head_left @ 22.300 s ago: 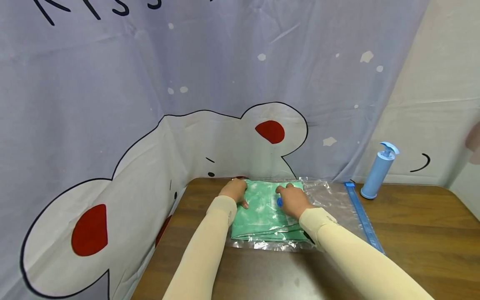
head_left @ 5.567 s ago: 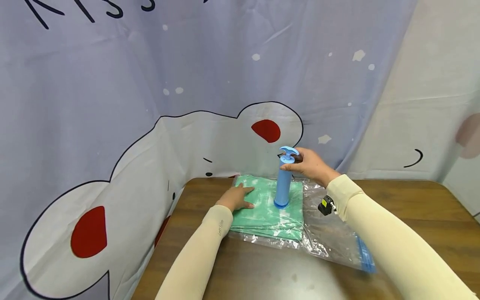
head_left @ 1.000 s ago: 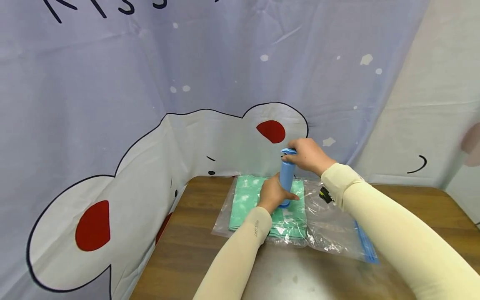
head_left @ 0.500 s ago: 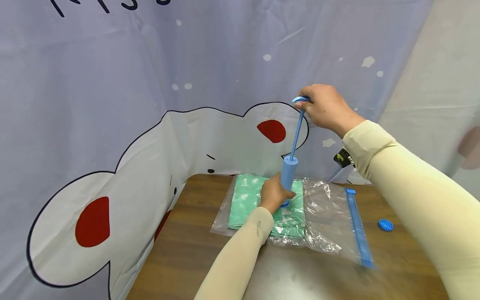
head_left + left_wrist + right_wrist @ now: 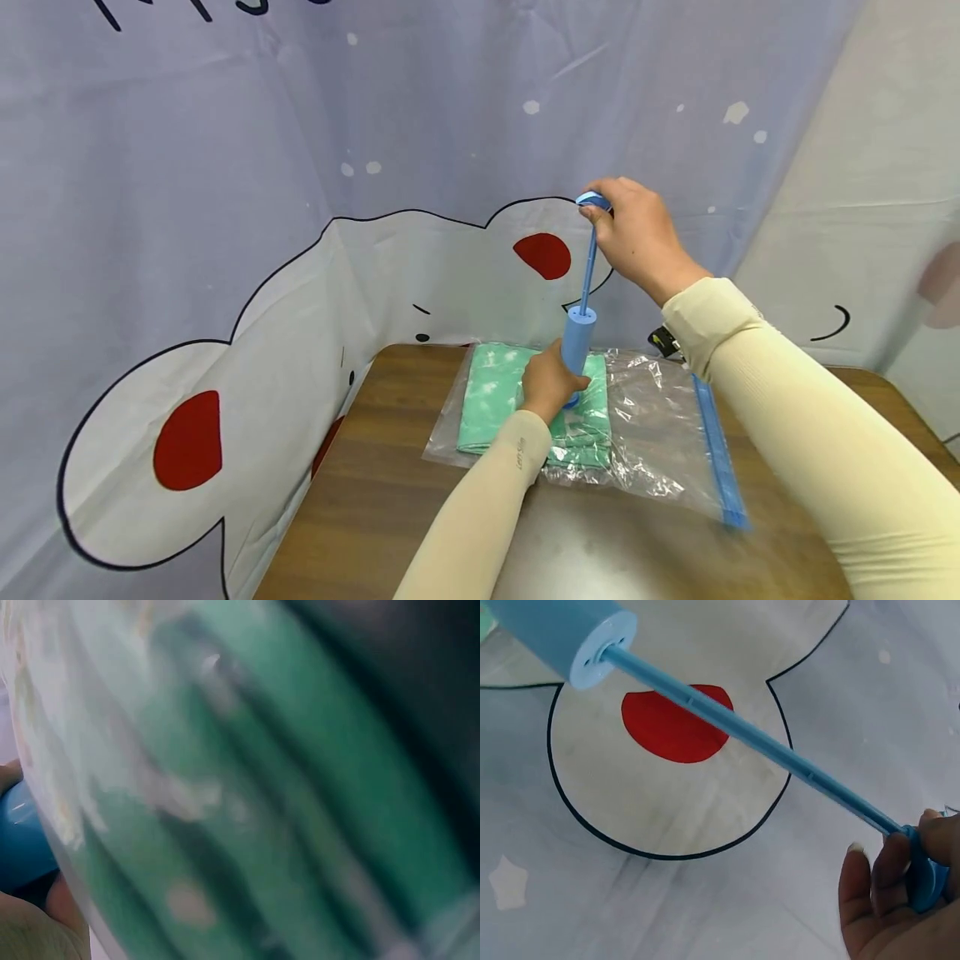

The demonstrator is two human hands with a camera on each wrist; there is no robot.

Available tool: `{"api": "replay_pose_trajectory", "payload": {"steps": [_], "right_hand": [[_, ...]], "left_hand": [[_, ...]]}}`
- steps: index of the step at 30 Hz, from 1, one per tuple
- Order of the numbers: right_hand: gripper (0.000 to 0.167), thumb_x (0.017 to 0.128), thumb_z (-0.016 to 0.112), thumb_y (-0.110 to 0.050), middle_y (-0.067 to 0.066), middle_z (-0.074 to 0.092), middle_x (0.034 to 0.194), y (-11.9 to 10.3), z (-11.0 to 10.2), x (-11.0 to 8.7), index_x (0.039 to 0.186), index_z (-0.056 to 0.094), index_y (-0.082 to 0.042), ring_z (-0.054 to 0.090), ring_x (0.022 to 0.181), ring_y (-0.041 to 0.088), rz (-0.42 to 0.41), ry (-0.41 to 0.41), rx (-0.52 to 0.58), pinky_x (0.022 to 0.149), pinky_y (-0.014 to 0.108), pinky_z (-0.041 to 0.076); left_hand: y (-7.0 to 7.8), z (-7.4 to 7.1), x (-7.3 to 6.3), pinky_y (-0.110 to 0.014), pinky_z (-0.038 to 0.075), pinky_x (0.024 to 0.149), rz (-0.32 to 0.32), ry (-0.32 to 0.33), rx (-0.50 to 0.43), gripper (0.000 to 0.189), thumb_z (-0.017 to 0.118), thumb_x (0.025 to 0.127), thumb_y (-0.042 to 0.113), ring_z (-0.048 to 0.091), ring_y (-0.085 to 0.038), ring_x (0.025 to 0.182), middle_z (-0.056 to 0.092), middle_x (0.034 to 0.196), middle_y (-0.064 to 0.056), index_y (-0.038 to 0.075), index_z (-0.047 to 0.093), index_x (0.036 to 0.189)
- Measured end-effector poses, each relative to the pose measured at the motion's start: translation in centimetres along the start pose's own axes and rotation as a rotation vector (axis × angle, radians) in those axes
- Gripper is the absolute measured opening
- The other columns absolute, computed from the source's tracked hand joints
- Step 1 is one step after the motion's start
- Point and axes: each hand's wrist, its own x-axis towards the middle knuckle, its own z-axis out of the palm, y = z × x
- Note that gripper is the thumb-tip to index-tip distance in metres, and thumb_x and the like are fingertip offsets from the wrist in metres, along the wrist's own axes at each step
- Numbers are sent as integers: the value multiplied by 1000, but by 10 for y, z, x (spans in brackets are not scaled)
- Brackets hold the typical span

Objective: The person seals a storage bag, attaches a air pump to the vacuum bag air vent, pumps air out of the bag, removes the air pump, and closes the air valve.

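A light blue hand pump (image 5: 579,333) stands nearly upright on a clear plastic storage bag (image 5: 648,425) that holds a folded green and white cloth (image 5: 489,392). My left hand (image 5: 547,379) grips the lower barrel, thumb across its front. Above it, my right hand (image 5: 637,233) grips the T-shaped handle (image 5: 592,200), with the thin rod (image 5: 705,709) drawn far out of the barrel. Fingers wrap the handle (image 5: 926,877) in the right wrist view. Green folds under shiny plastic (image 5: 225,787) fill the left wrist view, and a bit of barrel (image 5: 22,832) shows at its left edge.
The bag lies on a brown wooden table (image 5: 375,483), its blue zip strip (image 5: 718,450) toward the right. A printed curtain (image 5: 420,283) hangs directly behind the table. The right sleeve (image 5: 810,433) covers part of the table's right side.
The pump was first at the far right, then set on the bag. My left hand moved from cloth to barrel. My right hand pulled the handle up; it has since dipped slightly.
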Motion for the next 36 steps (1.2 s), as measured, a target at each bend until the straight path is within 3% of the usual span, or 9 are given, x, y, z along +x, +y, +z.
{"api": "replay_pose_trajectory", "payload": {"steps": [5, 10, 15, 19, 27, 36], "right_hand": [[31, 116, 65, -16, 26, 78, 135, 14, 19, -1, 141, 74, 0, 73, 122, 45, 36, -142, -30, 108, 60, 59], [28, 112, 72, -14, 29, 77, 127, 44, 63, -27, 134, 78, 4, 72, 120, 47, -4, -288, -41, 104, 59, 61], [29, 111, 74, -13, 25, 70, 119, 62, 94, -51, 132, 78, 5, 70, 112, 43, 23, -284, -14, 97, 56, 62], [27, 112, 72, -13, 25, 69, 115, 65, 100, -51, 131, 78, 6, 68, 108, 42, 34, -234, 7, 97, 56, 62], [28, 111, 72, -11, 28, 73, 119, 60, 81, -32, 134, 79, 4, 68, 112, 45, -15, -192, 21, 99, 58, 61], [28, 113, 72, -15, 26, 73, 120, 14, 5, 5, 136, 81, -2, 68, 110, 41, -26, -17, 27, 92, 50, 54]], "left_hand": [[-6, -2, 2, -52, 70, 92, 5, 1, -2, 69, 101, 87, 31, 84, -32, 114, 85, 128, -8, 21, 70, 148], [-10, 0, 2, -53, 69, 94, -7, -10, -1, 69, 101, 88, 31, 83, -31, 116, 85, 129, -7, 22, 70, 149], [-10, 2, 1, -53, 69, 93, -5, -8, 14, 72, 101, 88, 32, 83, -32, 116, 85, 130, -7, 21, 69, 151], [-8, 2, 4, -52, 69, 92, -6, 3, 32, 68, 100, 89, 32, 84, -31, 113, 85, 128, -7, 19, 70, 148], [-6, 1, 15, -52, 69, 94, 14, 24, 12, 66, 98, 91, 31, 84, -31, 113, 85, 128, -7, 19, 69, 150], [-16, -2, 9, -54, 68, 93, 3, 19, -6, 61, 99, 90, 29, 83, -32, 112, 86, 125, -7, 23, 71, 144]]}}
